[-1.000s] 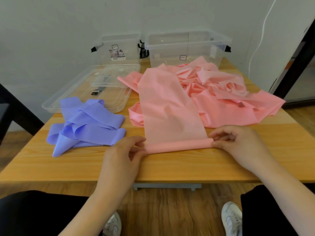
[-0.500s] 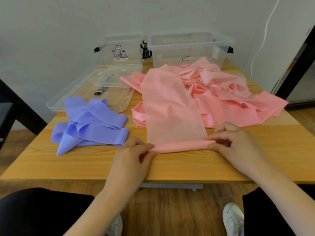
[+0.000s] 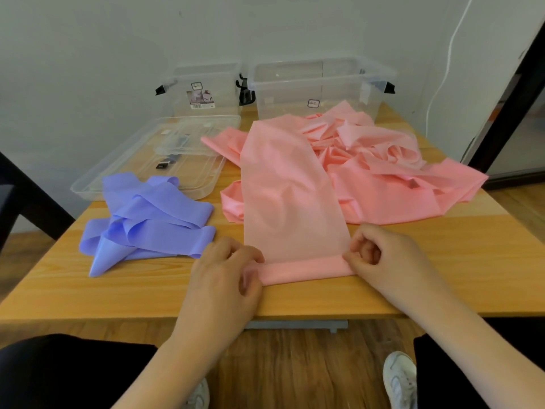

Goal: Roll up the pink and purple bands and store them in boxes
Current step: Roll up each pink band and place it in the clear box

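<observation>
Soft, even daylight is filling the scene, perhaps coming from the right. The wide lens is bending the table (image 3: 442,290) edges, and faint blur is softening the hands and far boxes (image 3: 321,84).

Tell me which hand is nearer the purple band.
Left. The left hand grips the pink roll's end just beside the purple band; the right hand holds the roll's far end.

Your left hand (image 3: 225,278) is near the front edge of the table, fingers curled, pinching the left end of the pink band (image 3: 290,196) roll. Your right hand (image 3: 386,255) pinches the right end with bent fingers. Both forearms reach forward over the front edge.
</observation>
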Action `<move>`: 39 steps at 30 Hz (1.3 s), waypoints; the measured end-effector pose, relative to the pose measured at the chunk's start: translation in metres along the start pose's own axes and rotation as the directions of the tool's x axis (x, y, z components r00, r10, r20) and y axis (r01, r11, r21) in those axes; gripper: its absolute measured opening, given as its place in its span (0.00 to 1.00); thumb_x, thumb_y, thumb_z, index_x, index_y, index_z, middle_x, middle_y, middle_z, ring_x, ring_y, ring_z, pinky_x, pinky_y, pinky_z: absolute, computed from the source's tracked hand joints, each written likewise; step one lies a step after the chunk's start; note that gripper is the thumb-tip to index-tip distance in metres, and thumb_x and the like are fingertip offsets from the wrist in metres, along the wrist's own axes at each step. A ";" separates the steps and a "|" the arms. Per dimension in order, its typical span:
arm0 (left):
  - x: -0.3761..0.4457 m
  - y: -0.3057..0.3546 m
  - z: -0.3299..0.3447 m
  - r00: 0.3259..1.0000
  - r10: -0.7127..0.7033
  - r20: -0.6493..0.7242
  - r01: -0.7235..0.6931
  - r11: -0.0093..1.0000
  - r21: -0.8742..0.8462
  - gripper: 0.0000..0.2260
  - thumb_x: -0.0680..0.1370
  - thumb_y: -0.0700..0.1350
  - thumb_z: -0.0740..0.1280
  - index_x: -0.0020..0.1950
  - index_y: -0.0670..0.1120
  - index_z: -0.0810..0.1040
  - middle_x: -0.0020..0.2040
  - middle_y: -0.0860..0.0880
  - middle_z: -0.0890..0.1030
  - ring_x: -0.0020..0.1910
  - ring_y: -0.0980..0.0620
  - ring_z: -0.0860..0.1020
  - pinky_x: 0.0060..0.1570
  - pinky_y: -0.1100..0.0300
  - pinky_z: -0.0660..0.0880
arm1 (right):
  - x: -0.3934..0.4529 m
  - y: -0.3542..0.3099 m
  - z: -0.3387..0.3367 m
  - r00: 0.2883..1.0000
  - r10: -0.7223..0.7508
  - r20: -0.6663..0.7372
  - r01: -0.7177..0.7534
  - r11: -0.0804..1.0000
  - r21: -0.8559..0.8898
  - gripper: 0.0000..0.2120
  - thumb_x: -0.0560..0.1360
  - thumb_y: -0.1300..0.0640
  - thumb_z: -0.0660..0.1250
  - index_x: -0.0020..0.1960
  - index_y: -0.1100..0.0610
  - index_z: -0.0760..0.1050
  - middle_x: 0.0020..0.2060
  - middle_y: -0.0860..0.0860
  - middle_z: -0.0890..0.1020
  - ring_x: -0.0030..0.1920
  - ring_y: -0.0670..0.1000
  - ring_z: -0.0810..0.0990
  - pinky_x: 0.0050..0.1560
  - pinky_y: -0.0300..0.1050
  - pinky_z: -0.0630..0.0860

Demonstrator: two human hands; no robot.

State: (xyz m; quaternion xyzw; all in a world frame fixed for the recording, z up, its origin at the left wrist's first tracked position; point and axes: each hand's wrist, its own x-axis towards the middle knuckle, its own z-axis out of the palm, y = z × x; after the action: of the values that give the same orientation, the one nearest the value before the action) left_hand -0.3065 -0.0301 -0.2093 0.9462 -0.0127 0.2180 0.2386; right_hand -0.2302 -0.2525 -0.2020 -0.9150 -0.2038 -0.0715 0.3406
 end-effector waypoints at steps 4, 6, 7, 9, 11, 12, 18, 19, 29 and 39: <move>0.001 -0.007 -0.005 0.987 0.102 0.121 -0.089 0.990 -0.107 0.11 0.72 0.53 0.61 0.44 0.51 0.81 0.43 0.59 0.77 0.44 0.62 0.73 0.45 0.70 0.70 | 0.002 0.004 -0.010 0.988 -0.123 0.094 0.122 0.992 0.022 0.08 0.69 0.58 0.72 0.38 0.46 0.75 0.40 0.42 0.76 0.44 0.41 0.75 0.47 0.31 0.68; 0.002 -0.009 -0.010 0.980 0.114 0.162 -0.091 0.986 -0.142 0.11 0.71 0.57 0.63 0.46 0.53 0.80 0.43 0.61 0.77 0.45 0.64 0.74 0.46 0.74 0.69 | 0.002 0.002 -0.015 0.973 -0.151 0.172 0.147 0.988 0.039 0.08 0.69 0.57 0.72 0.42 0.44 0.77 0.42 0.40 0.78 0.49 0.39 0.74 0.51 0.28 0.66; 0.003 -0.008 -0.012 0.981 0.110 0.163 -0.085 0.984 -0.153 0.09 0.71 0.56 0.64 0.45 0.54 0.80 0.42 0.62 0.77 0.45 0.66 0.74 0.45 0.76 0.68 | 0.002 0.002 -0.015 0.972 -0.151 0.180 0.146 0.988 0.039 0.08 0.69 0.56 0.72 0.43 0.44 0.77 0.42 0.39 0.78 0.50 0.38 0.73 0.50 0.27 0.66; 0.005 -0.004 -0.012 0.989 0.081 0.125 -0.059 0.983 -0.173 0.03 0.72 0.50 0.67 0.45 0.56 0.79 0.39 0.65 0.77 0.42 0.69 0.74 0.42 0.79 0.67 | 0.001 0.001 -0.014 0.978 -0.134 0.160 0.129 0.991 0.042 0.09 0.70 0.57 0.71 0.42 0.43 0.76 0.41 0.40 0.79 0.47 0.39 0.74 0.48 0.28 0.66; 0.006 -0.001 -0.009 0.997 0.024 0.073 -0.010 0.984 -0.180 0.05 0.73 0.42 0.69 0.45 0.53 0.80 0.38 0.66 0.76 0.41 0.71 0.73 0.40 0.80 0.66 | 0.001 0.000 -0.010 0.984 -0.091 0.150 0.084 0.995 0.053 0.08 0.72 0.57 0.69 0.42 0.43 0.77 0.40 0.40 0.79 0.45 0.38 0.75 0.46 0.28 0.67; 0.007 -0.001 -0.007 0.999 -0.014 0.053 0.024 0.982 -0.187 0.06 0.73 0.40 0.70 0.46 0.51 0.81 0.37 0.66 0.76 0.41 0.71 0.73 0.40 0.80 0.66 | 0.001 0.000 -0.008 0.987 -0.068 0.148 0.060 0.997 0.057 0.07 0.73 0.57 0.67 0.44 0.45 0.78 0.41 0.40 0.79 0.45 0.38 0.75 0.46 0.27 0.66; 0.011 -0.007 0.003 1.000 -0.004 -0.024 0.003 0.999 -0.050 0.02 0.72 0.43 0.69 0.43 0.49 0.80 0.41 0.57 0.74 0.36 0.57 0.73 0.36 0.73 0.67 | -0.001 -0.002 0.002 0.999 -0.032 -0.010 0.031 0.997 -0.072 0.04 0.71 0.54 0.69 0.44 0.48 0.75 0.37 0.43 0.74 0.41 0.41 0.70 0.41 0.32 0.66; 0.011 -0.006 0.001 0.999 0.041 -0.001 -0.041 0.999 -0.017 0.04 0.72 0.45 0.67 0.42 0.48 0.81 0.42 0.56 0.75 0.38 0.58 0.72 0.38 0.72 0.68 | -0.001 -0.001 0.002 0.997 -0.071 -0.031 0.068 0.994 -0.086 0.05 0.70 0.55 0.71 0.43 0.49 0.75 0.37 0.42 0.73 0.41 0.42 0.69 0.43 0.34 0.66; 0.011 -0.005 -0.004 0.998 0.032 0.048 -0.025 0.990 -0.140 0.04 0.73 0.44 0.68 0.44 0.48 0.82 0.37 0.66 0.75 0.41 0.71 0.73 0.40 0.80 0.65 | 0.004 0.001 -0.004 0.987 -0.113 0.116 0.109 0.993 0.044 0.07 0.75 0.61 0.66 0.50 0.55 0.81 0.43 0.42 0.79 0.45 0.39 0.75 0.49 0.23 0.64; 0.015 -0.003 0.006 0.992 0.126 0.016 -0.127 0.990 0.054 0.11 0.72 0.50 0.60 0.42 0.48 0.81 0.41 0.54 0.77 0.40 0.55 0.71 0.39 0.56 0.73 | 0.004 0.000 0.005 0.987 -0.152 -0.047 0.145 0.982 -0.121 0.06 0.70 0.57 0.71 0.40 0.52 0.74 0.35 0.42 0.71 0.38 0.44 0.69 0.38 0.33 0.64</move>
State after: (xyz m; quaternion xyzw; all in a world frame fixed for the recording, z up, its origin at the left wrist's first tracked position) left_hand -0.2899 -0.0288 -0.2091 0.9511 -0.0681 0.2270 0.1980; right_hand -0.2268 -0.2479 -0.2041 -0.9134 -0.2575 -0.1340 0.2854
